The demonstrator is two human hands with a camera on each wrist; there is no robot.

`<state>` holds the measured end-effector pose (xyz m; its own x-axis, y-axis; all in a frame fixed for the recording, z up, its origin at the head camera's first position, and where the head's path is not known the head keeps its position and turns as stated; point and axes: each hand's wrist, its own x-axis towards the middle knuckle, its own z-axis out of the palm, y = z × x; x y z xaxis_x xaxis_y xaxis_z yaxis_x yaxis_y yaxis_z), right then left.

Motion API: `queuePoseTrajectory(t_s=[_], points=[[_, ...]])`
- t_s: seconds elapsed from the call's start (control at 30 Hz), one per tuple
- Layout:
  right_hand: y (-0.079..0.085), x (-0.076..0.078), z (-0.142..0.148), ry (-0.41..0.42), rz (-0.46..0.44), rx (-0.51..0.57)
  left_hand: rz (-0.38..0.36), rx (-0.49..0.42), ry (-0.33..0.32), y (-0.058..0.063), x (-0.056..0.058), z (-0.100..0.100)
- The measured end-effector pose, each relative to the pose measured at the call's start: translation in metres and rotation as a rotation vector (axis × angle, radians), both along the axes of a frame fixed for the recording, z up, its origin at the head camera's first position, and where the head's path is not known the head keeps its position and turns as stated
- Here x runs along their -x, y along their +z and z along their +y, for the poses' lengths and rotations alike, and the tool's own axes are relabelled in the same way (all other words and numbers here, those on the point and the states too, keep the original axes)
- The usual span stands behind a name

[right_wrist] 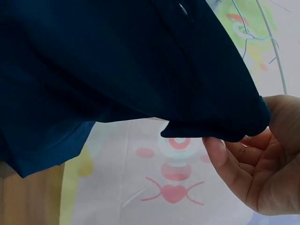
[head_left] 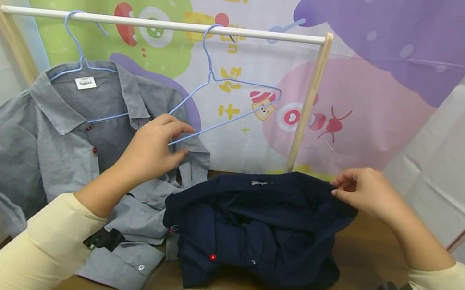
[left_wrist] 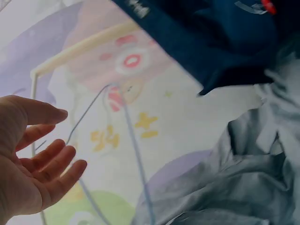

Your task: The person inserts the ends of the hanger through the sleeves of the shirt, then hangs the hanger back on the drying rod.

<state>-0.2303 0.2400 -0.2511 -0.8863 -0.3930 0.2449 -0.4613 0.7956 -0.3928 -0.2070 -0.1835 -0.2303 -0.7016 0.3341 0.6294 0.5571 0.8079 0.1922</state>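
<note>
A navy shirt (head_left: 255, 244) with a red button lies bunched over the wooden table. My right hand (head_left: 368, 193) pinches its upper right corner between thumb and fingers, drawing that edge taut; the right wrist view shows the navy cloth (right_wrist: 140, 70) hanging from the grip. My left hand (head_left: 156, 145) is raised left of the shirt, fingers loosely bent and thumb apart, with nothing between them in the left wrist view. It overlaps the lower left part of a bare blue wire hanger (head_left: 246, 84) in the head view. That hanger hooks over the rack's white rail (head_left: 160, 24).
A grey shirt (head_left: 56, 157) hangs on another blue hanger (head_left: 81, 52) at the left, its lower part and cuff spread on the table (head_left: 368, 278). The rack's wooden post (head_left: 309, 106) stands behind the navy shirt. A patterned cloth backdrop (head_left: 361, 122) fills the back.
</note>
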Motion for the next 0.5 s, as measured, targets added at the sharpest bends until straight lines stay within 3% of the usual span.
queuePoseTrajectory(t_s=[0.27, 0.37, 0.5], points=[[-0.001, -0.001, -0.002, -0.002, 0.000, -0.012, -0.032, 0.013, 0.069, 0.034, -0.001, -0.010], [-0.002, 0.000, -0.002, 0.002, -0.004, -0.012, -0.101, 0.051, 0.123, 0.048, 0.003, -0.014], [-0.003, 0.001, -0.001, 0.006, 0.000, -0.021, -0.257, 0.107, 0.161, 0.064, 0.013, -0.018]])
